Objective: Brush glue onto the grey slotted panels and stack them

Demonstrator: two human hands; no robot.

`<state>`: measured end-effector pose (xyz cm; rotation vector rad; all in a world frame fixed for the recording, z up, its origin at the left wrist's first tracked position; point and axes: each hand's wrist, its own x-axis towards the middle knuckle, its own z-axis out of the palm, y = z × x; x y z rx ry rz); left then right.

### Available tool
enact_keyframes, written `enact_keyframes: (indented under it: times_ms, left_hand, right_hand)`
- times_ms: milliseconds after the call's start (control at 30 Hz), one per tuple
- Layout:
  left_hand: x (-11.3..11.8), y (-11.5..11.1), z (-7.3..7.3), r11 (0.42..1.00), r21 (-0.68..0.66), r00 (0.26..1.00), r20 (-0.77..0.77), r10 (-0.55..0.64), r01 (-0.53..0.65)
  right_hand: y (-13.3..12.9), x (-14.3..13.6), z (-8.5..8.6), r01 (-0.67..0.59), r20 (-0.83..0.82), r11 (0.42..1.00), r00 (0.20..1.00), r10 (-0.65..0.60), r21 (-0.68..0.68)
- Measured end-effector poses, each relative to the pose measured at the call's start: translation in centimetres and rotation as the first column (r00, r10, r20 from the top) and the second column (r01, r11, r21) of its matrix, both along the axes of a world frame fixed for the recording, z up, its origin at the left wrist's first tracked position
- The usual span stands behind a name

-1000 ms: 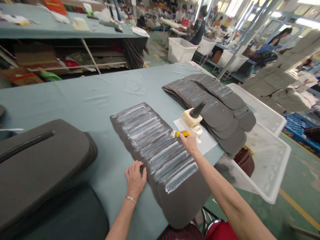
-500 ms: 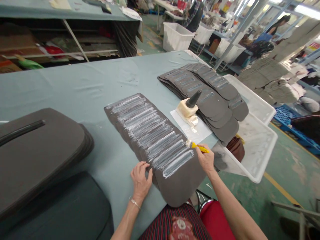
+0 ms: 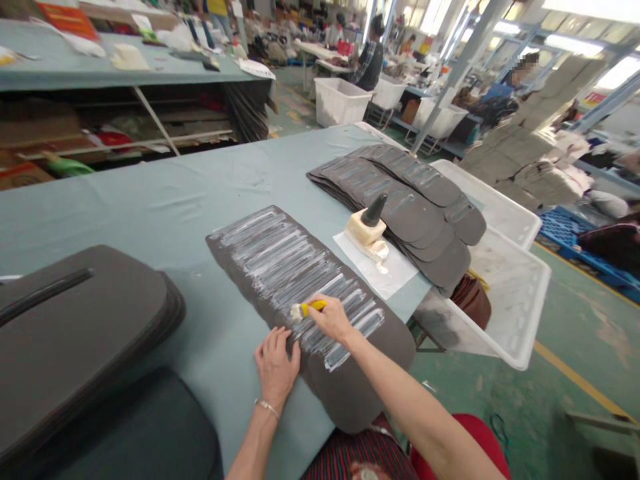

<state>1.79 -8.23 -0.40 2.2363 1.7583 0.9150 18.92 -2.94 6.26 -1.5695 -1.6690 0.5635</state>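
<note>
My right hand point(image 3: 332, 319) grips a small brush point(image 3: 311, 307) with a yellow handle. Its white-coated bristles are over the left side of a row of overlapping dark grey panels point(image 3: 350, 393). White paste streaks run across the slotted strips of these panels. My left hand point(image 3: 277, 363) rests with fingers apart at the panels' near left edge. Beyond the panels, a cream-coloured bottle point(image 3: 367, 228) with a black cone top stands on a white sheet point(image 3: 400, 277), where white paste has dripped.
More grey panels point(image 3: 430, 233) lie fanned out at the table's far right. A thick stack of dark panels point(image 3: 90, 320) sits at left. White plastic bins point(image 3: 533, 300) stand beyond the right edge, one holding brown pieces point(image 3: 471, 301). A person point(image 3: 370, 60) sits in the background.
My right hand has swept the brush leftward across the panels, from their right edge to the left side. The left hand stays at the panel edge. The head view has tilted up slightly.
</note>
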Motion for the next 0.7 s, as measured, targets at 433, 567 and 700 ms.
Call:
enact_keyframes:
  times_ms: [433,567,700]
  left_hand:
    - [0.2,-0.4,-0.4,0.995,-0.054,0.983,0.157,0.093,-0.085]
    - [1.1,-1.9,-0.1,0.999,-0.033,0.995,0.103,0.012,-0.008]
    - [1.5,-2.8,-0.2,0.998,-0.052,0.999,0.027,-0.024,0.026]
  right_hand:
    - [-3.2,12.0,1.9,0.409,-0.049,0.907,0.912,-0.406,0.099]
    - [-5.5,6.3,1.2,0.255,-0.127,0.965,0.961,-0.246,0.064]
    - [-5.2,3.3,0.2,-0.028,-0.109,0.999,0.994,0.030,0.016]
